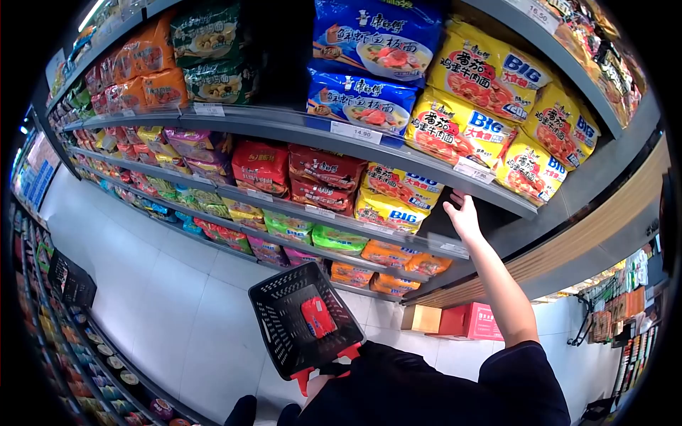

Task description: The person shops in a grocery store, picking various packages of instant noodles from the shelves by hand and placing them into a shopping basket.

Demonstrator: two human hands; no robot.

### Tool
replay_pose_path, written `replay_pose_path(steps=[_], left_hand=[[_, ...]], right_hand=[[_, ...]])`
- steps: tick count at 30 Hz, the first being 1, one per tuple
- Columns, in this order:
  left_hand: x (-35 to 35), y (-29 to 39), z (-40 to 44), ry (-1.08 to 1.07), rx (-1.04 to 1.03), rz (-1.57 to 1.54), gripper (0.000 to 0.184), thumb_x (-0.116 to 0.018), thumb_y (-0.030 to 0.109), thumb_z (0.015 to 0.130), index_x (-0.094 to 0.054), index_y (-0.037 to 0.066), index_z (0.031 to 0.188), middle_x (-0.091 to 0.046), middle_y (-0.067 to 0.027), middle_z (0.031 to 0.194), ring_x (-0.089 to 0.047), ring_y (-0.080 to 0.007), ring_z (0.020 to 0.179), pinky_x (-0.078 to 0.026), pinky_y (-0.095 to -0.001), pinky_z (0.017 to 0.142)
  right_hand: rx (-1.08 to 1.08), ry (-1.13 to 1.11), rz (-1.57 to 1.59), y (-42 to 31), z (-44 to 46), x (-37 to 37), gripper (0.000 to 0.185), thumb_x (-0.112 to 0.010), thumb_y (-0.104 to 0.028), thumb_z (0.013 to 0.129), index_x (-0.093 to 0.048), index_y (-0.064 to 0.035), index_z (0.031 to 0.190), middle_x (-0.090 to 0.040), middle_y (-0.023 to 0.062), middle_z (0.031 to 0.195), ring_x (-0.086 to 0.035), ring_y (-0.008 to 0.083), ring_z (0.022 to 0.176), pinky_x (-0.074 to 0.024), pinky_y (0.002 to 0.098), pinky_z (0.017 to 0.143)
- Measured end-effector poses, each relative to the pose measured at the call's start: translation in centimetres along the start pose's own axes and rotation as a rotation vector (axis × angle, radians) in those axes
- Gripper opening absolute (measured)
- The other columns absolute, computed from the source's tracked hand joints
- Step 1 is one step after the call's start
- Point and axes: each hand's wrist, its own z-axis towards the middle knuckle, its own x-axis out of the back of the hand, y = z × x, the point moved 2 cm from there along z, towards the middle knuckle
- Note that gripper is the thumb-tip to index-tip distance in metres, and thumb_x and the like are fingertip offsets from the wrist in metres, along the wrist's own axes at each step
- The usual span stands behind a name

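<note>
My right hand [463,217] reaches to the shelf below the yellow noodle packs, its fingers apart and holding nothing. The fingertips are close under the upper shelf edge by a price label [474,170]; whether they touch it, I cannot tell. Just left of the hand stand yellow multipacks of instant noodles [389,210]. My left hand [317,385], mostly hidden by my dark clothing, is at the red handle [304,379] of a black shopping basket [273,332] and appears closed on it. Inside the basket lies a red packet [317,317].
Blue noodle packs [364,99] and yellow multipacks [490,78] fill the upper shelf. A red box [474,321] and a cardboard box [421,318] stand on the floor at the shelf's end. Another black basket [71,278] is at the left, beside the opposite shelf.
</note>
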Motion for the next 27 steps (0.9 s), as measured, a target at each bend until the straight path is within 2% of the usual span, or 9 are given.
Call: replay_pose_path(steps=[5,6,7,10,14,15,21,23,27], left_hand=[[0.3,0.5,0.3,0.006,0.014,-0.010,0.033,-0.046,0.035,0.088,-0.066,0.011,0.102,-0.069,-0.0137,0.095,-0.066,-0.0317,0.091,-0.051,-0.0419,0.076],[0.3,0.5,0.4,0.006,0.015,-0.011,0.033,-0.046,0.034,0.088,-0.066,0.011,0.102,-0.069,-0.0137,0.095,-0.066,-0.0317,0.092,-0.051,-0.0419,0.076],[0.3,0.6,0.3,0.007,0.017,-0.011,0.033,-0.046,0.034,0.088,-0.066,0.011,0.102,-0.069,-0.0138,0.095,-0.066,-0.0318,0.092,-0.051,-0.0419,0.076],[0.4,0.8,0.2,0.008,0.022,-0.013,0.033,-0.046,0.034,0.088,-0.065,0.011,0.102,-0.069,-0.0139,0.096,-0.066,-0.0318,0.092,-0.051,-0.0418,0.077],[0.3,1.1,-0.3,0.004,0.028,-0.026,0.033,-0.046,0.034,0.088,-0.065,0.011,0.103,-0.069,-0.0140,0.096,-0.065,-0.0319,0.093,-0.051,-0.0417,0.077],[0.3,1.2,-0.4,0.003,0.029,-0.028,0.033,-0.046,0.034,0.088,-0.065,0.011,0.103,-0.069,-0.0140,0.096,-0.065,-0.0319,0.093,-0.051,-0.0417,0.077],[0.4,1.5,-0.9,0.021,0.034,-0.060,0.033,-0.046,0.034,0.089,-0.065,0.011,0.104,-0.068,-0.0142,0.098,-0.065,-0.0320,0.094,-0.051,-0.0416,0.077],[0.5,1.6,-1.0,0.024,0.031,-0.069,0.034,-0.046,0.034,0.089,-0.064,0.011,0.104,-0.068,-0.0143,0.098,-0.065,-0.0320,0.094,-0.051,-0.0416,0.078],[0.6,1.7,-1.2,0.028,0.032,-0.090,0.034,-0.046,0.034,0.089,-0.064,0.011,0.105,-0.068,-0.0144,0.099,-0.065,-0.0321,0.095,-0.051,-0.0415,0.078]], right_hand=[[0.014,-0.028,-0.113,-0.6,1.2,0.2,0.061,-0.068,-0.018,0.082,-0.040,0.0069,0.130,-0.050,0.0222,0.130,-0.048,0.0296,0.124,-0.0383,0.0381,0.103],[0.016,-0.032,-0.116,0.0,1.9,-0.1,0.060,-0.069,-0.024,0.081,-0.045,0.0089,0.126,-0.053,0.0235,0.127,-0.049,0.0303,0.123,-0.0387,0.0384,0.102],[0.022,-0.095,-0.052,-1.8,1.6,-0.1,0.056,-0.069,-0.027,0.081,-0.050,0.0075,0.121,-0.054,0.0227,0.126,-0.050,0.0296,0.121,-0.0390,0.0372,0.102],[0.075,-0.061,0.037,1.1,3.8,-1.7,0.064,-0.069,-0.038,0.079,-0.049,0.0010,0.125,-0.054,0.0227,0.125,-0.051,0.0320,0.119,-0.0401,0.0357,0.099],[0.054,0.078,0.276,-0.1,4.0,-3.2,0.062,-0.072,-0.025,0.082,-0.044,-0.0022,0.132,-0.051,0.0168,0.131,-0.048,0.0253,0.122,-0.0375,0.0328,0.102],[-0.044,-0.003,0.305,-0.5,4.1,-3.3,0.073,-0.070,-0.025,0.084,-0.032,-0.0017,0.141,-0.042,0.0164,0.141,-0.040,0.0248,0.130,-0.0310,0.0324,0.107],[-0.075,0.125,0.220,2.4,5.9,-5.0,0.053,-0.065,-0.021,0.089,-0.043,0.0018,0.131,-0.051,0.0173,0.132,-0.049,0.0255,0.120,-0.0376,0.0327,0.101],[-0.042,0.115,0.220,4.3,6.7,-5.0,0.053,-0.065,-0.021,0.089,-0.042,0.0019,0.132,-0.051,0.0163,0.132,-0.050,0.0251,0.119,-0.0382,0.0322,0.099],[-0.230,-0.043,0.481,4.4,6.5,-3.7,0.046,-0.063,-0.024,0.090,-0.047,-0.0039,0.129,-0.054,0.0117,0.126,-0.051,0.0239,0.115,-0.0437,0.0437,0.092]])
